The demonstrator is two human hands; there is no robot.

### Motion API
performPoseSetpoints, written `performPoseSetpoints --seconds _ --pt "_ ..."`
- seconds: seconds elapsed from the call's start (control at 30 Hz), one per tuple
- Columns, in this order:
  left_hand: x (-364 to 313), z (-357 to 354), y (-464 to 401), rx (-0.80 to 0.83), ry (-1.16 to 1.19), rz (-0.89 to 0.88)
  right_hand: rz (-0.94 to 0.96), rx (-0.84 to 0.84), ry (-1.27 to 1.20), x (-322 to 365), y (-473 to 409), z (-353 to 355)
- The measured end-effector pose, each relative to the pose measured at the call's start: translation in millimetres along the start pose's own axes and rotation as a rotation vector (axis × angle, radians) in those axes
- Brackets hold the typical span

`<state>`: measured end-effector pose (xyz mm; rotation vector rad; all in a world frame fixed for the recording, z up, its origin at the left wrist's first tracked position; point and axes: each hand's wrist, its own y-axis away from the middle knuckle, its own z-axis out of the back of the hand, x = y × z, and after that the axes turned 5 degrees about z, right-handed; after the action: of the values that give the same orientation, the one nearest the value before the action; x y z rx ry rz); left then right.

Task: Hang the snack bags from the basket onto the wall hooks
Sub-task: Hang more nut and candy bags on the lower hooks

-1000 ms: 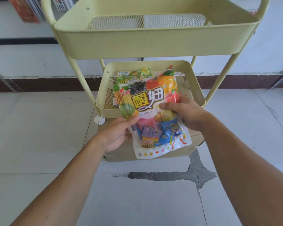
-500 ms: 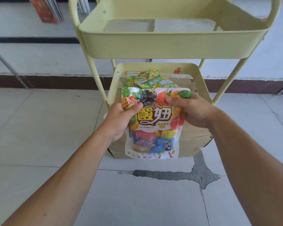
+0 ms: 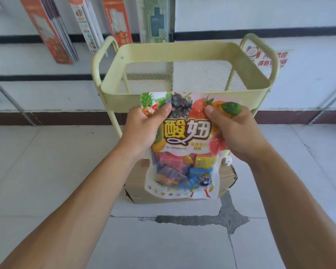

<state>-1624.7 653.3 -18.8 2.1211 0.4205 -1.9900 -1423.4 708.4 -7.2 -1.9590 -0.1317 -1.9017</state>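
Note:
A colourful snack bag (image 3: pixel 184 144) printed with fruit, with wrapped candies showing through its lower window, hangs upright in front of the pale yellow basket cart (image 3: pixel 184 99). My left hand (image 3: pixel 144 131) grips the bag's upper left corner, thumb on the front. My right hand (image 3: pixel 235 133) grips its upper right corner the same way. The cart's top mesh basket holds nothing that I can see. The lower basket is hidden behind the bag and my hands.
Packaged goods (image 3: pixel 52 30) hang in rows on the white wall behind the cart, more of them (image 3: pixel 116 20) further right. A cardboard box (image 3: pixel 136 183) sits on the tiled floor under the cart. A red notice (image 3: pixel 272 57) is stuck on the wall at right.
Both hands have lifted the snack bag up from the lower basket to the level of the top basket's front rim. My view has tilted up, bringing the hanging goods on the wall into sight.

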Motion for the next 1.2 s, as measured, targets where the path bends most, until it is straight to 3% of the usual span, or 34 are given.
performPoseSetpoints --seconds 0.13,0.43,0.67,0.93,1.2 --pt "-95 -32 -10 0.008 -0.009 0.057 -0.03 -0.087 0.02 97 -15 17" --pt "-389 -124 -19 0.197 -0.004 0.129 -0.063 -0.167 0.135 402 -48 92" --pt "-580 -239 -7 0.336 -0.049 0.131 -0.079 -0.313 0.166 592 -46 191" --pt "-666 -389 18 0.381 0.013 0.102 -0.014 -0.374 0.332 704 -26 323" --pt "-692 -500 17 0.5 0.036 0.121 -0.008 -0.453 0.398 741 -17 435"
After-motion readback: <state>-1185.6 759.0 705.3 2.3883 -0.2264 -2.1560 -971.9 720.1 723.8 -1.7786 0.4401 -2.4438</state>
